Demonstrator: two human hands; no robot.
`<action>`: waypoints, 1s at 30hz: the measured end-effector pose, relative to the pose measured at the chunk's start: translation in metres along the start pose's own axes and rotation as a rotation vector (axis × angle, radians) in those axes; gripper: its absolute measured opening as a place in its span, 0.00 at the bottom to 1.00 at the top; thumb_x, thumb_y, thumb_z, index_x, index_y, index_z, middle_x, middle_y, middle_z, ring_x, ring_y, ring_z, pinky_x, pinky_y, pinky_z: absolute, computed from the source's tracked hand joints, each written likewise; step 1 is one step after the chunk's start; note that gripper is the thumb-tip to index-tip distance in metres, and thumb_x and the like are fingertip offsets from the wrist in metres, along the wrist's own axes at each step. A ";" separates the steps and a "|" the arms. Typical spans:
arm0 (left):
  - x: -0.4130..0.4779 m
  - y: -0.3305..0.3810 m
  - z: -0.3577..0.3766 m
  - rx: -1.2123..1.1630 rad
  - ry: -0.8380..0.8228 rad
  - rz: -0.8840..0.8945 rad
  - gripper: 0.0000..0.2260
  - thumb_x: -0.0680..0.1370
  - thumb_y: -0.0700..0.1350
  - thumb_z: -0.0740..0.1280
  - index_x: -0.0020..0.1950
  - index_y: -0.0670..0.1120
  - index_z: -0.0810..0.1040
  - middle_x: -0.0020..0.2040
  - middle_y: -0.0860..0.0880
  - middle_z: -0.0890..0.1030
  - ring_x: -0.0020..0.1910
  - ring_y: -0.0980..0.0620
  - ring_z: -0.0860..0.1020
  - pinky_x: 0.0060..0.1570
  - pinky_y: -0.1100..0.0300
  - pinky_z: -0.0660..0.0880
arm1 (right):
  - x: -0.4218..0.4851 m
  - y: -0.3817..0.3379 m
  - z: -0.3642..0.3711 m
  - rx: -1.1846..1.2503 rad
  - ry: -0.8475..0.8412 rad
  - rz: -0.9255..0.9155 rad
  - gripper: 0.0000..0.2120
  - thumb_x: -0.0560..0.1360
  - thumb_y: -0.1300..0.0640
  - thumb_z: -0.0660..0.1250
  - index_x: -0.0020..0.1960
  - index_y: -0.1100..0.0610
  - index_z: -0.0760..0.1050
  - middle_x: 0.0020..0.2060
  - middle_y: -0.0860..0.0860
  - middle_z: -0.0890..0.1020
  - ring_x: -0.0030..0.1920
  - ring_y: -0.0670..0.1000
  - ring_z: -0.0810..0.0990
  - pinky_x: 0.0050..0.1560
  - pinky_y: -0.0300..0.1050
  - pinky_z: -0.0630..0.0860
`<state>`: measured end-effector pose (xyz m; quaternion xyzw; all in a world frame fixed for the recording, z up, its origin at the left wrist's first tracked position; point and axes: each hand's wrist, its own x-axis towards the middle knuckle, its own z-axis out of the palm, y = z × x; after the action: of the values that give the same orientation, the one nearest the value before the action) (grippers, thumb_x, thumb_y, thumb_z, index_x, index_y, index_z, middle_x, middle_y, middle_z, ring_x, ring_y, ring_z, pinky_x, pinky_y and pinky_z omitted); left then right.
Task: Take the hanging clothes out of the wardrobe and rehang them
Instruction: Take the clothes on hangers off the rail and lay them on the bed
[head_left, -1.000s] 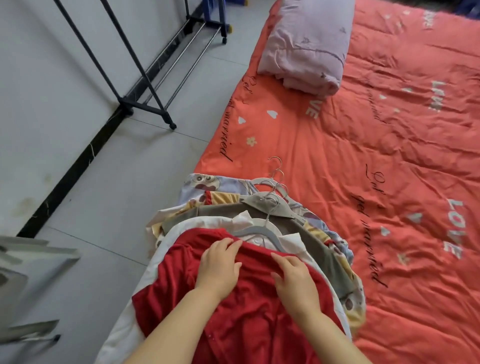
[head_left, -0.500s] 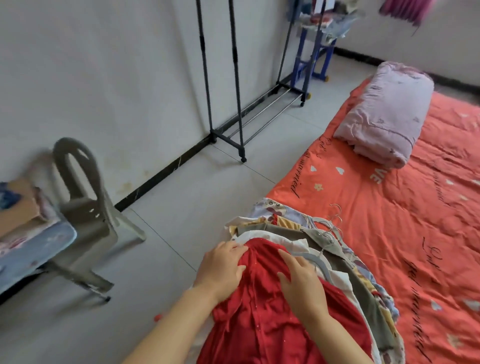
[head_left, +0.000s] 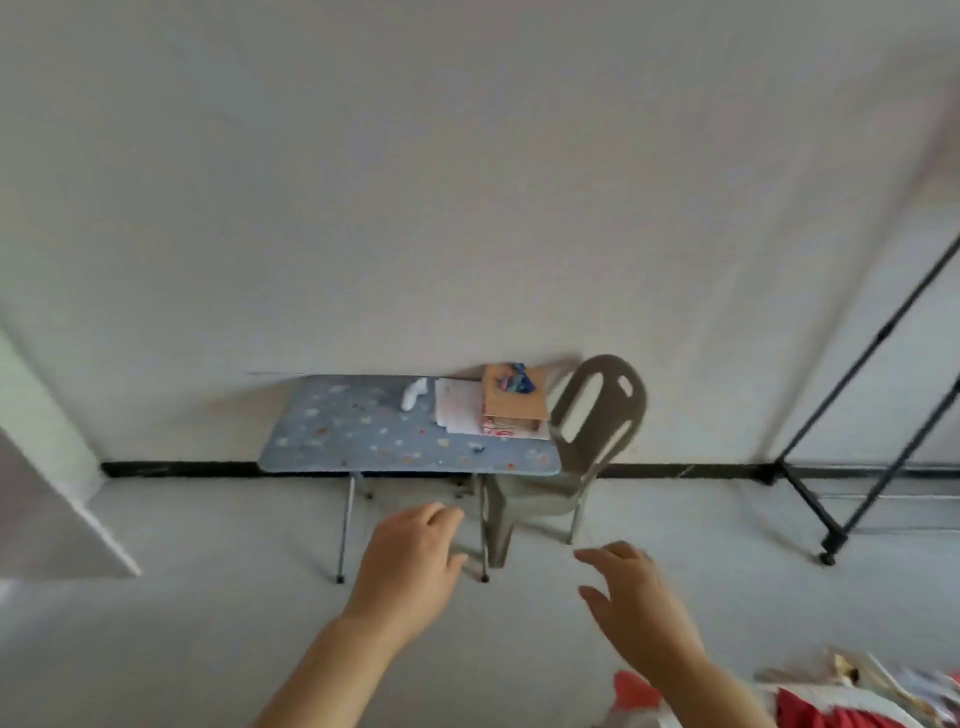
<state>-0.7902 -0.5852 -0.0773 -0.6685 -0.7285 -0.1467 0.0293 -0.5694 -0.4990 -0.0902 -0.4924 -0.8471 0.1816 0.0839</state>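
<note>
Both hands hover in the air over the grey floor and hold nothing. My left hand (head_left: 410, 561) has relaxed fingers pointing toward the small table. My right hand (head_left: 636, 592) is spread with loose fingers, a little blurred. The pile of clothes (head_left: 852, 701), with a red garment on top and white and patterned ones beneath, shows only at the bottom right corner, below and right of my right hand. The black clothes rack (head_left: 852, 415) stands bare at the right edge against the wall.
A small blue patterned folding table (head_left: 363, 441) stands by the wall with papers and a cardboard box (head_left: 511, 402) on it. A grey plastic chair (head_left: 587, 447) is at its right end. A white panel (head_left: 57, 514) juts in at the left.
The view has swung left from the bed to the wall and table. Both hands have lifted off the red garment and now hang free in the air.
</note>
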 end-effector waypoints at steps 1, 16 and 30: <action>-0.022 -0.030 -0.016 0.032 0.017 -0.062 0.23 0.51 0.49 0.82 0.41 0.47 0.82 0.36 0.52 0.81 0.32 0.52 0.80 0.29 0.65 0.75 | 0.007 -0.034 0.009 -0.010 -0.022 -0.065 0.18 0.77 0.52 0.63 0.67 0.46 0.70 0.61 0.44 0.72 0.63 0.47 0.69 0.60 0.38 0.68; -0.248 -0.280 -0.169 0.201 0.182 -0.948 0.22 0.81 0.53 0.55 0.74 0.50 0.59 0.70 0.53 0.67 0.67 0.54 0.66 0.65 0.61 0.62 | 0.080 -0.441 0.103 -0.080 -0.227 -0.895 0.19 0.78 0.50 0.62 0.68 0.46 0.68 0.63 0.45 0.72 0.62 0.46 0.71 0.61 0.38 0.68; -0.255 -0.473 -0.253 0.317 0.338 -1.301 0.23 0.80 0.55 0.56 0.74 0.52 0.57 0.71 0.54 0.64 0.68 0.55 0.64 0.64 0.63 0.61 | 0.192 -0.727 0.159 0.026 -0.284 -1.383 0.18 0.77 0.49 0.62 0.67 0.46 0.68 0.63 0.44 0.72 0.61 0.44 0.71 0.62 0.34 0.65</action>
<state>-1.2672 -0.9250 0.0211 -0.0509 -0.9796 -0.1283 0.1460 -1.3006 -0.6956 0.0403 0.1881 -0.9663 0.1591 0.0744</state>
